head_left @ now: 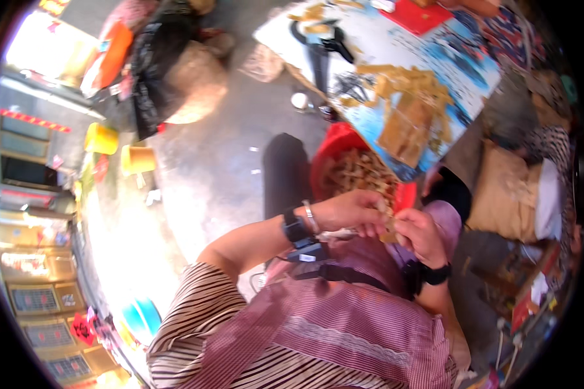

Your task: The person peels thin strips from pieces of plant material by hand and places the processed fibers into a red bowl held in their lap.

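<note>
Over my lap, both hands are close together around a small tan piece (388, 237), whose exact kind I cannot make out. My left hand (357, 212) reaches in from the left with bent fingers pinched near its upper end. My right hand (419, 235) pinches it from the right, with curled fingers. Just beyond them, a red basin (316, 170) holds a heap of small tan and brown pieces (363, 174). My fingers partly hide the piece and the near side of the basin.
A blue-and-white table (370, 55) stands ahead, bearing tan strips (386, 81), a flat tan sheet (405, 129) and a black tool (319, 61). Another person's arm (477, 6) shows at its far edge. Sacks (191, 81) lie far left; yellow buckets (137, 159) stand left.
</note>
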A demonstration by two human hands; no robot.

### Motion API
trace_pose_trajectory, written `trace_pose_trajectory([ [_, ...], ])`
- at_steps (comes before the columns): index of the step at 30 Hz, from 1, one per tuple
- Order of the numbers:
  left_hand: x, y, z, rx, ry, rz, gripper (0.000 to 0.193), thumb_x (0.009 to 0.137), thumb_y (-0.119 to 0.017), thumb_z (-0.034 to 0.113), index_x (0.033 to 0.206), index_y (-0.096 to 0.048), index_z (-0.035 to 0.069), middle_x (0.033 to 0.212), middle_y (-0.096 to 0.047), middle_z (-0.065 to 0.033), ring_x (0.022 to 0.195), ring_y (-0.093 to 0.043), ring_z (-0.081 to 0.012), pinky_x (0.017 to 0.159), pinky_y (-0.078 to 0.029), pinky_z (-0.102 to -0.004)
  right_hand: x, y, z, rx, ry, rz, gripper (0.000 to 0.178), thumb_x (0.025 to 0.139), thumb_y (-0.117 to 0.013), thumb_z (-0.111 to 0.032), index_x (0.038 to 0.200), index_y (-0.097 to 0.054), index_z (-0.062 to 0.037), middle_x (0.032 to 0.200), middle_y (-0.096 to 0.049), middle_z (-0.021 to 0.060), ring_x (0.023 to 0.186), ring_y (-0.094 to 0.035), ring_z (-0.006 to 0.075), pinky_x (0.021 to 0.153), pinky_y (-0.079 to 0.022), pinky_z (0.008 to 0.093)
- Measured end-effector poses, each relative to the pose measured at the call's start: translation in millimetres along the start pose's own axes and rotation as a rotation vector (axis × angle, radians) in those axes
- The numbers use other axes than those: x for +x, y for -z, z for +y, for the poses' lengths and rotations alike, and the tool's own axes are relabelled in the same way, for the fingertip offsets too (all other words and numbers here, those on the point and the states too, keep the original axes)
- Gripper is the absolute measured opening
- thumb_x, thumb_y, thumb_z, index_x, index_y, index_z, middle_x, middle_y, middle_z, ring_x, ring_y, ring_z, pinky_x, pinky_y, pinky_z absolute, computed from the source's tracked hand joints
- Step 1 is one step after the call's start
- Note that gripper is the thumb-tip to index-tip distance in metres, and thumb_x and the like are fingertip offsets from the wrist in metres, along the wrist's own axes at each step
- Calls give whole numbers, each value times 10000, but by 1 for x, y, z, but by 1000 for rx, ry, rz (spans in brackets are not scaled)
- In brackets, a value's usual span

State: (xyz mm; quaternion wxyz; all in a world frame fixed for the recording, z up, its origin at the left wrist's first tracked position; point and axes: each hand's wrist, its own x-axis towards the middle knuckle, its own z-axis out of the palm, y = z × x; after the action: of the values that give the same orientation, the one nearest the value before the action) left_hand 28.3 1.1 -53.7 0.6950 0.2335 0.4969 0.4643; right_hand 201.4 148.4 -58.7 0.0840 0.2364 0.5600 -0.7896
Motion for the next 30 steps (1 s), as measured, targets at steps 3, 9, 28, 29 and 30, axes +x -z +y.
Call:
trace_pose_trajectory([
  [3, 0, 1, 8, 73, -51, -13, 160, 924, -579, 215, 938, -568, 56, 838, -655, -40, 707, -603, -86, 628, -491, -215, 5, 0, 11, 73, 100, 11, 102, 894, -565, -125, 875, -583, -27, 604, -532, -9, 465, -440, 40, 418, -333, 182],
  [9, 11, 0, 8, -18, -100, 38, 50, 915, -512, 99, 899, -538, 60, 747, -607, -59, 620, -587, -142, 546, -472, -247, 18, 13, 13, 161, 237, -165, 162, 906, -576, -196, 930, -595, -38, 657, -558, -17, 553, -511, 47, 481, -392, 198],
  [28, -5, 14, 33, 101, -333, 151, 78, 867, -623, 30, 870, -546, 34, 801, -607, -9, 721, -580, -66, 653, -473, -203, -1, 13, -54, -205, 97, -10, 146, 906, -582, -127, 966, -625, -2, 709, -579, -26, 612, -502, 34, 553, -405, 192],
  [29, -3, 18, 41, 207, -344, 165, 65, 874, -615, 31, 892, -552, 32, 810, -598, 2, 737, -561, -48, 652, -459, -195, 1, 15, -62, -218, 105, -17, 149, 908, -580, -128, 969, -624, 1, 725, -591, -23, 632, -517, 38, 575, -425, 196],
  [30, 0, 19, 51, 316, -388, 216, 63, 876, -613, 35, 903, -556, 31, 816, -592, 9, 742, -549, -40, 649, -452, -192, 7, 23, -60, -327, 124, 16, 152, 908, -579, -130, 978, -625, -3, 736, -601, -15, 664, -538, 48, 620, -446, 199],
])
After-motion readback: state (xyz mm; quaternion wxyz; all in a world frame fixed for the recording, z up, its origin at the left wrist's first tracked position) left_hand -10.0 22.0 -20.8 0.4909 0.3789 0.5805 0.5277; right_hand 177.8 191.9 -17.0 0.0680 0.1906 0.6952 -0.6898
